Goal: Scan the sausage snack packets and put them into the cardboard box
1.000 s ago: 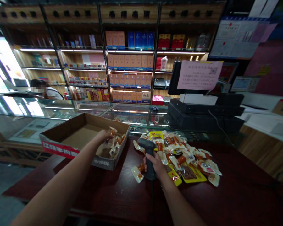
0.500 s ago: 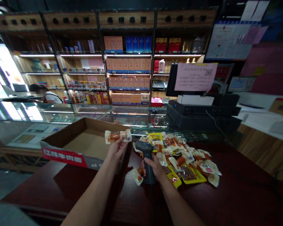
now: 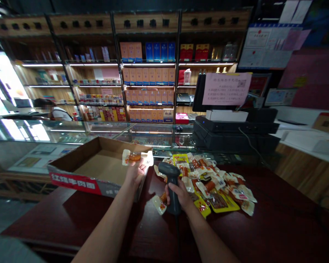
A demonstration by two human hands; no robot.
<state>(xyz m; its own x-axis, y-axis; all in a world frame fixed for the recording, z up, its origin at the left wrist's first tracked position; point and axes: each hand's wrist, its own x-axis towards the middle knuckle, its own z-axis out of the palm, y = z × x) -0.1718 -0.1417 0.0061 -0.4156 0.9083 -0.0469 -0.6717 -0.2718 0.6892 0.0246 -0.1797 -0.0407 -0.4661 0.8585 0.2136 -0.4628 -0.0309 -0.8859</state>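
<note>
Above the dark wooden counter (image 3: 263,223), the left hand (image 3: 135,173) is closed on a sealed snack packet (image 3: 137,158), holding it up just over the near corner of an open cardboard box (image 3: 74,181). Nearby, the right hand (image 3: 181,193) wraps around the grip of a dark barcode scanner (image 3: 167,168), beside a loose heap of packets (image 3: 219,190). One stray packet (image 3: 159,204) lies just left of the scanner.

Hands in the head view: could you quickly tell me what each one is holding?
Left hand: closed on a sealed snack packet.
Right hand: closed around a handheld barcode scanner.
</note>
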